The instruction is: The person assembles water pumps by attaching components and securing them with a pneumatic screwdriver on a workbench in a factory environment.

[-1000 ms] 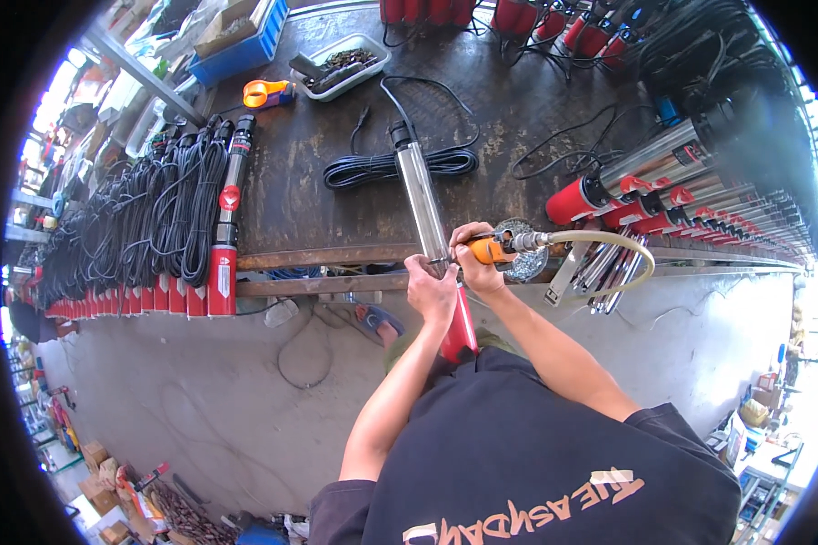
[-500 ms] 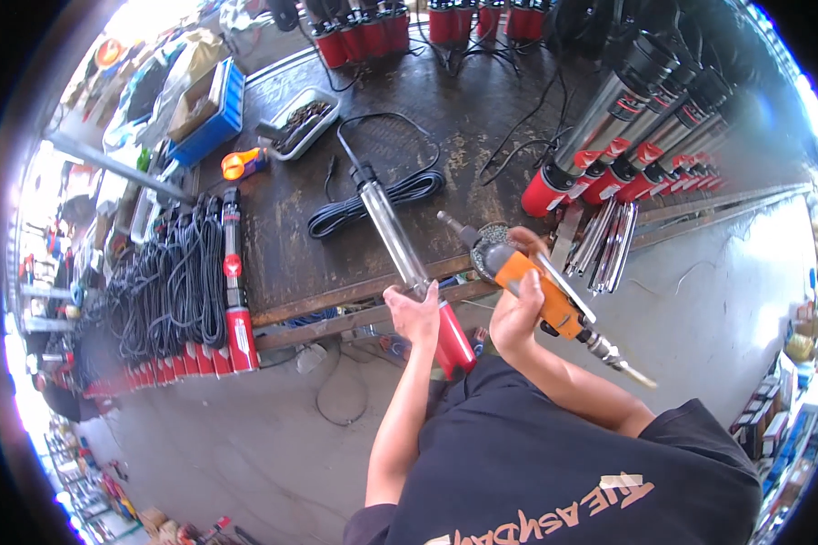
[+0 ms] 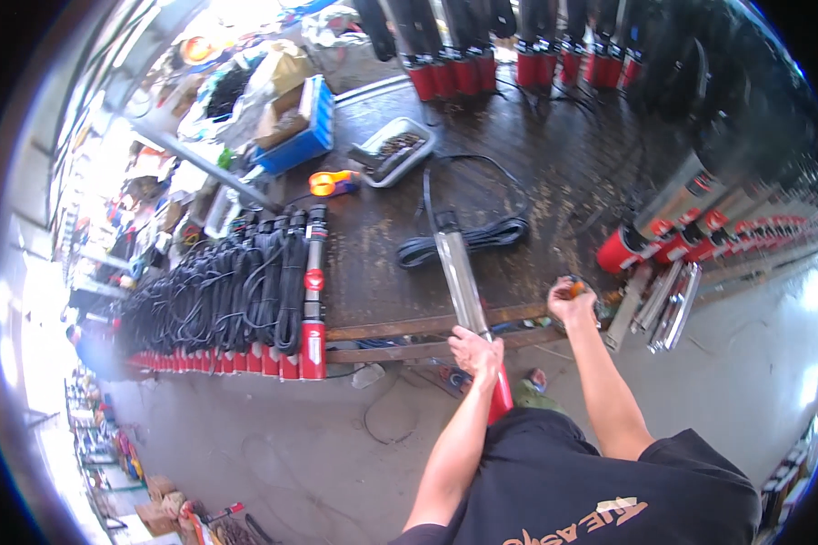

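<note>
My left hand [image 3: 475, 352] is closed around the lower part of a long device, a clear shiny tube [image 3: 463, 286] with a red end [image 3: 501, 401] that rests against my shirt. From its dark top a thin black cord runs onto the bench, ending in a coiled bundle [image 3: 468, 242]. At the bench's front edge, to the right of the tube, my right hand [image 3: 573, 304] is closed with a small orange and dark thing [image 3: 569, 291] showing between its fingers. Most of that thing is hidden, so its kind cannot be made out.
The dark workbench [image 3: 364, 272] holds a white tray of small metal parts [image 3: 395, 150], an orange and purple tool [image 3: 334, 183] and a blue bin [image 3: 304, 132]. Finished-looking red-based devices with coiled cords [image 3: 268, 282] line the left; more tubes [image 3: 682, 204] and metal strips [image 3: 668, 304] stand right.
The orange power tool that lay across my right hand no longer shows in full. My right hand has moved to the bench edge. The view has shifted left, while my left hand keeps hold of the tube.
</note>
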Available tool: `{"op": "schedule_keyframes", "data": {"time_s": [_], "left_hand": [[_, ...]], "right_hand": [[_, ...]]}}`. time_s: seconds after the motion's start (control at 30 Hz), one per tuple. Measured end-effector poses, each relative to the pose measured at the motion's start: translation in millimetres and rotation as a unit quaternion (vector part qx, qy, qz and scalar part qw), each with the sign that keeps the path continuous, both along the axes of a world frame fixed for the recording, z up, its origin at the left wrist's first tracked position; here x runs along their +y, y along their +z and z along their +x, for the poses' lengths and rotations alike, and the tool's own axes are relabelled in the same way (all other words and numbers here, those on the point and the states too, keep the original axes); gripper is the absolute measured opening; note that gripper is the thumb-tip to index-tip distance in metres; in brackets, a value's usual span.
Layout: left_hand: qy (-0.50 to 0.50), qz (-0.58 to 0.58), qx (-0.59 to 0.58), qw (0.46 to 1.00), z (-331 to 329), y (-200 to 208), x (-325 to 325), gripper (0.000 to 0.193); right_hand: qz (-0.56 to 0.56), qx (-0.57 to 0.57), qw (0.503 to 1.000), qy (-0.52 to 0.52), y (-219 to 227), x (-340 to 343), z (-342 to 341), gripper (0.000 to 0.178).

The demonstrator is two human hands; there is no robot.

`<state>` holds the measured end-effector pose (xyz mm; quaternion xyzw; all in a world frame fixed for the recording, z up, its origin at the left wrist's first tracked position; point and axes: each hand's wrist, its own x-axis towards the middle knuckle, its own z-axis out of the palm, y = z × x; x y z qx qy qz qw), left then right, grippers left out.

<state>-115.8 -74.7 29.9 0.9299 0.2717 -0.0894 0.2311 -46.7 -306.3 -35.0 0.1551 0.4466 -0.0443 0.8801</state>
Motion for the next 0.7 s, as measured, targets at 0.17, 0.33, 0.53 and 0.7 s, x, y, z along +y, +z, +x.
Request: {"op": "schedule_keyframes", "data": {"time_s": [0.17,0.33,0.53,0.7], "left_hand": [[-0.015,-0.074,-0.012,0.997,8.7,11.0,53.0,0.076],[-0.009,-0.101,-0.033,0.994,53.2,46.9,110.8,0.08],[0.011,-0.051,-0.018,0.998,124.2,45.8,216.5,0.089],[-0.01,0.007,0.047,0.999,168.1,17.5,286.3,0.089]], "right_hand": [[-0.422,-0.071,0.867,0.256,68.3,88.6,54.3,0.037],[-0.938,-0.016,-0.01,0.347,53.4,143.5,114.9,0.062],[-0.861,-0.028,-0.211,0.462,28.3,160.1,155.8,0.095],[-0.851,-0.019,-0.192,0.489,34.9,164.6,155.8,0.085]]}}
